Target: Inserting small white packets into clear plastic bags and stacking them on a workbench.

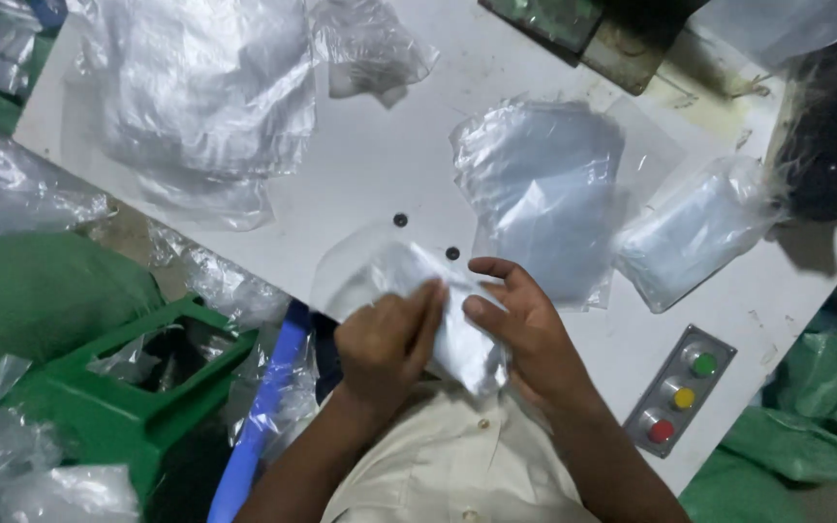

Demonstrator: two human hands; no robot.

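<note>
Both my hands are closed on a clear plastic bag (438, 310) at the near edge of the white bench (370, 165): my left hand (389, 344) pinches its left side, my right hand (525, 324) grips the right. Just beyond lies a stack of clear bags (544, 194), with a filled packet (695, 232) beside it. A panel with green, yellow and red buttons (680, 392) sits right of my wrist. A green stool (138, 387) stands to my left.

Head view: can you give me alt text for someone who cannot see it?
Both hands, left hand and right hand, hold a clear plastic bag at the edge of a white table. More clear bags lie on it, beside a three-button panel; a green stool stands lower left.
</note>
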